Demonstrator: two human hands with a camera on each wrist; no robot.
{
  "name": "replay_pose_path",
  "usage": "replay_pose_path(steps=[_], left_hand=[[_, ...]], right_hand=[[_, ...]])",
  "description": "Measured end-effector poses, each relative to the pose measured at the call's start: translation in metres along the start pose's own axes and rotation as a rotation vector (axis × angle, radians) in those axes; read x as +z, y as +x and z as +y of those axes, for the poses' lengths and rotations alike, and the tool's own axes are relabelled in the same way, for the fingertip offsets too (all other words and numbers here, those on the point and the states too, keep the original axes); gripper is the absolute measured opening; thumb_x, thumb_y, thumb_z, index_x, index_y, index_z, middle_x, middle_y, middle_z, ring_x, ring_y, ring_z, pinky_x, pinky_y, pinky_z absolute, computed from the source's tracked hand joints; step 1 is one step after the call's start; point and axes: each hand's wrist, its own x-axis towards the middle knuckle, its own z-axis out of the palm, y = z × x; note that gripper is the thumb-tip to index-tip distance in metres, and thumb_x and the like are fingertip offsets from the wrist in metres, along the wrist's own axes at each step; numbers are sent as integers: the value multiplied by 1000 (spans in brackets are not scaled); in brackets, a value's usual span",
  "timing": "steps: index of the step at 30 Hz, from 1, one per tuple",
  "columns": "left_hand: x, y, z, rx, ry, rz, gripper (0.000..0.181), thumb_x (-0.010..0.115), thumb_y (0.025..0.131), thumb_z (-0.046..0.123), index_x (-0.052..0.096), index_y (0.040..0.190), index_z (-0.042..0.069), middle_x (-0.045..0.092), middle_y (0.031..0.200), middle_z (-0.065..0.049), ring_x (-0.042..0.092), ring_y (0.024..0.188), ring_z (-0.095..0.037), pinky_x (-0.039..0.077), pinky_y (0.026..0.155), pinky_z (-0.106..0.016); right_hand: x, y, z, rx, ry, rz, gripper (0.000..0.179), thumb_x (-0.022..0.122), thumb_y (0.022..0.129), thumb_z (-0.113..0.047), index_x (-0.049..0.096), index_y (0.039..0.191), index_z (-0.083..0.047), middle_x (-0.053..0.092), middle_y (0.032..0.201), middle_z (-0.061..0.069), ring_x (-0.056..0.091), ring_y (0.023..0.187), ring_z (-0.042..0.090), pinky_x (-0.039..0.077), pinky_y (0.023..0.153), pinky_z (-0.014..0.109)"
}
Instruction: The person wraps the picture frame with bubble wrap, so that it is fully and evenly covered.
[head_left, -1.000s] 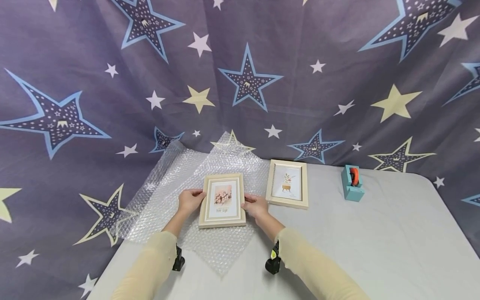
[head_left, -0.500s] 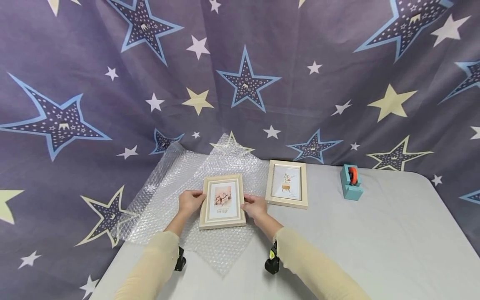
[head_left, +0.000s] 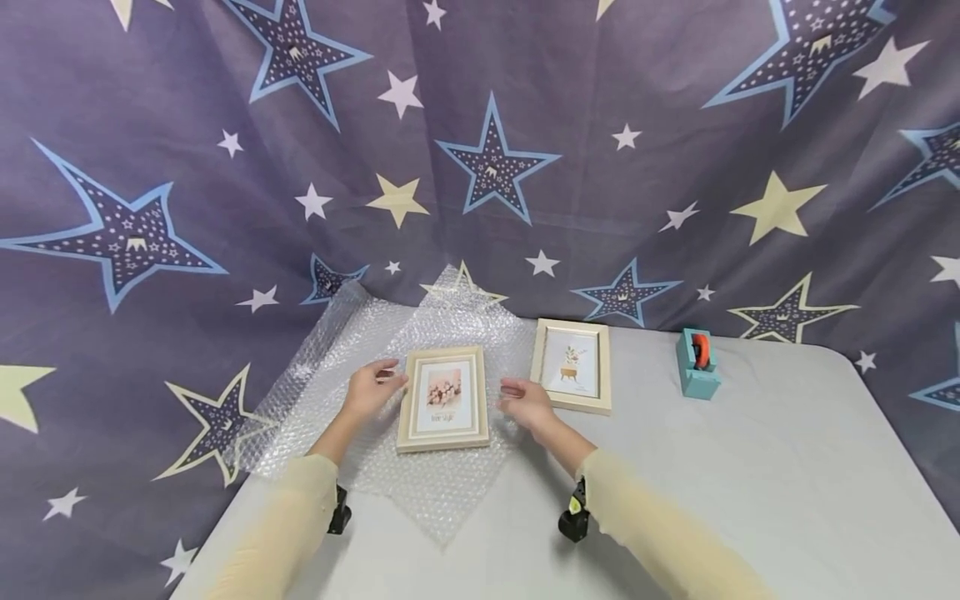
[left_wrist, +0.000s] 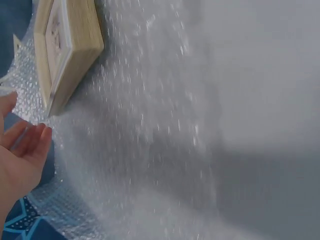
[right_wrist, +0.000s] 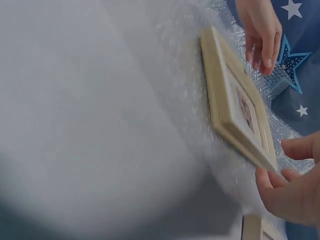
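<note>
A cream picture frame with a pink flower print lies face up on a sheet of bubble wrap. Just left of the frame is my left hand, its fingers loosely bent and holding nothing. To the frame's right, my right hand hovers a small gap away, fingers relaxed. The right wrist view shows both the right hand and the left hand apart from the frame. In the left wrist view, the left hand sits below the frame's corner.
A second picture frame with a plant print lies to the right, near the bubble wrap's edge. Further right stands a teal tape dispenser with an orange-red roll. A star-patterned curtain hangs behind the white table.
Both hands have let go of the picture frame's sides and moved outward, left and right. The frame stays in about the same place on the bubble wrap.
</note>
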Motion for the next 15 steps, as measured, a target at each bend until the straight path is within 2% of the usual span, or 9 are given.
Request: replay_pose_path(steps=[4, 8, 12, 15], left_hand=[[-8, -5, 0, 165, 93, -35, 51, 68, 88, 19, 54, 131, -5, 55, 134, -27, 57, 120, -42, 51, 99, -51], [-6, -11, -2, 288, 219, -128, 59, 70, 87, 23, 49, 135, -6, 50, 140, -27, 48, 129, -45, 42, 108, -56], [-4, -18, -5, 358, 326, -212, 66, 70, 86, 28, 46, 138, -5, 43, 146, -26, 42, 134, -46, 34, 113, -58], [-4, -23, -8, 365, 390, -249, 71, 70, 86, 35, 45, 140, -3, 40, 149, -25, 40, 136, -46, 34, 113, -58]], right_hand=[[-11, -5, 4, -89, -96, -28, 37, 63, 84, 1, 61, 121, 6, 66, 119, 23, 65, 108, 33, 57, 91, 34], [-19, -14, 14, -212, -218, -71, 30, 66, 83, 3, 65, 112, 6, 68, 114, 22, 66, 103, 33, 56, 91, 38], [-25, -23, 24, -365, -314, -129, 27, 70, 80, 2, 67, 107, 5, 70, 109, 22, 66, 102, 36, 56, 91, 42], [-28, -28, 29, -486, -401, -140, 27, 73, 77, 1, 69, 104, 3, 71, 105, 19, 67, 99, 34, 57, 88, 42]])
